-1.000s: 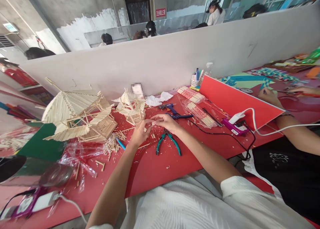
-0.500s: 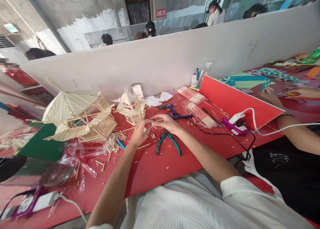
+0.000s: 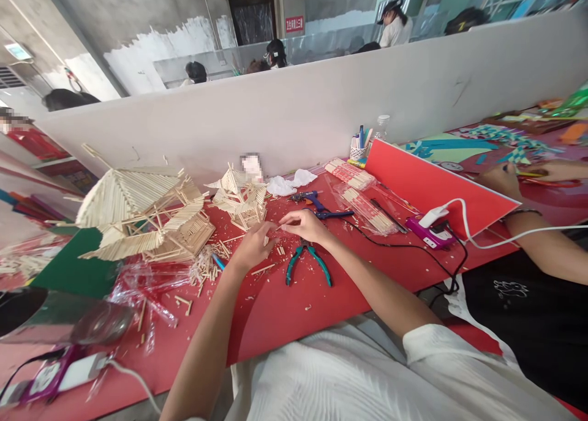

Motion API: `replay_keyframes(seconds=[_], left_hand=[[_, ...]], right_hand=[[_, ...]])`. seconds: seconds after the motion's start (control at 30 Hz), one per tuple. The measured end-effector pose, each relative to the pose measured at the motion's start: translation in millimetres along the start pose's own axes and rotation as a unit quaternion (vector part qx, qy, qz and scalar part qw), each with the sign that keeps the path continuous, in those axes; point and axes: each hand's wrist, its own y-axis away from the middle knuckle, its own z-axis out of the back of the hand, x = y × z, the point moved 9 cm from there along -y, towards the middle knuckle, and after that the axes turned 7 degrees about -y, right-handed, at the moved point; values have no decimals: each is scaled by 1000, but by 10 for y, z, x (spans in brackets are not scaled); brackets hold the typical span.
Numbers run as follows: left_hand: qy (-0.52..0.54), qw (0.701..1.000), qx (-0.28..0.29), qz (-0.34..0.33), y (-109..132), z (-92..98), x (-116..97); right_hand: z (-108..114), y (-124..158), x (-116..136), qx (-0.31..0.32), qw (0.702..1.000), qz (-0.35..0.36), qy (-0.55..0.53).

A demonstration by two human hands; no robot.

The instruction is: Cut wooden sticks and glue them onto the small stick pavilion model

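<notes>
My left hand [image 3: 253, 244] is closed, with a short pale wooden stick piece [image 3: 266, 241] showing by its curled fingers. My right hand [image 3: 307, 226] meets it from the right, thumb and forefinger pinched together close to the left fingertips. What the right fingers hold is too small to make out. Just below my right hand lie teal-handled pliers [image 3: 310, 263], jaws pointing away and handles spread. Behind the hands stands a small pavilion model of wooden sticks [image 3: 239, 201]. Several short cut sticks [image 3: 280, 250] lie under the hands.
A larger stick pavilion [image 3: 147, 209] stands left, near crumpled plastic wrap [image 3: 142, 286]. A blue glue gun [image 3: 316, 203], packs of sticks [image 3: 367, 209] and a purple power strip [image 3: 430, 232] with cables lie right. A red board [image 3: 436, 185] leans beside a co-worker's hands [image 3: 503, 179].
My left hand has turned slightly and its fingers have shifted, with the back of the hand now more visible. My right fingertips have drawn together. The co-worker's hands at the right have moved a little.
</notes>
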Motion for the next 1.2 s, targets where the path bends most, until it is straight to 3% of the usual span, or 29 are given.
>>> replay_keyframes(seconds=[0.1,0.17,0.57,0.7,0.97,1.2], left_hand=[[-45,993,106,-2,61,-169,31],[-65,988,137,2,89,-239,46],[-77,982,170,3,107,-331,-5],[-89,984,151,9,97,-312,2],[18,995,31,97,49,-120,88],[93,992,-7,85,15,-52,47]], right_hand=[[-2,15,31,1,990,19,141],[-44,31,33,11,983,20,185],[-210,73,28,70,964,2,255],[-201,68,16,65,974,3,218],[-227,33,-82,67,997,-14,-18],[-208,14,-179,49,993,-45,-97]])
